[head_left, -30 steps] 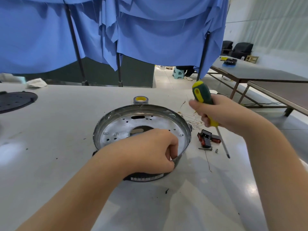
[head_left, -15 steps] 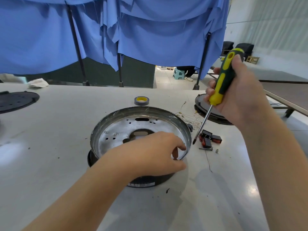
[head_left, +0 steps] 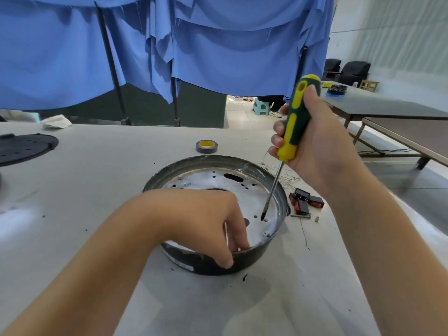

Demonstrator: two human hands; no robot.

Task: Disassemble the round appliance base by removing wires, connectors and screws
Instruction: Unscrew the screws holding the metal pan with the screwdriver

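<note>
The round appliance base (head_left: pixel 213 166) is a shallow metal pan with a dark outer wall, standing on the white table. My left hand (head_left: pixel 206 219) grips its near rim, fingers inside and thumb on the outer wall. My right hand (head_left: pixel 312 146) holds a yellow-and-green screwdriver (head_left: pixel 294 124) nearly upright. Its tip (head_left: pixel 262 218) rests inside the pan, right beside a small screw (head_left: pixel 266 220) on the silver floor. Another screw (head_left: pixel 266 234) sits near the rim.
Right of the base lie red-and-black connectors (head_left: pixel 305 202), a loose bolt (head_left: pixel 300 216), a small spacer (head_left: pixel 316 219) and thin wires (head_left: pixel 286 174). A tape roll (head_left: pixel 206 146) sits behind. A black perforated plate (head_left: pixel 21 147) lies far left. Blue curtains hang behind; other tables stand at right.
My right hand turned the screwdriver from pointing outside the pan to upright and lowered its tip into the pan by the screw. My left hand shifted its grip on the near rim.
</note>
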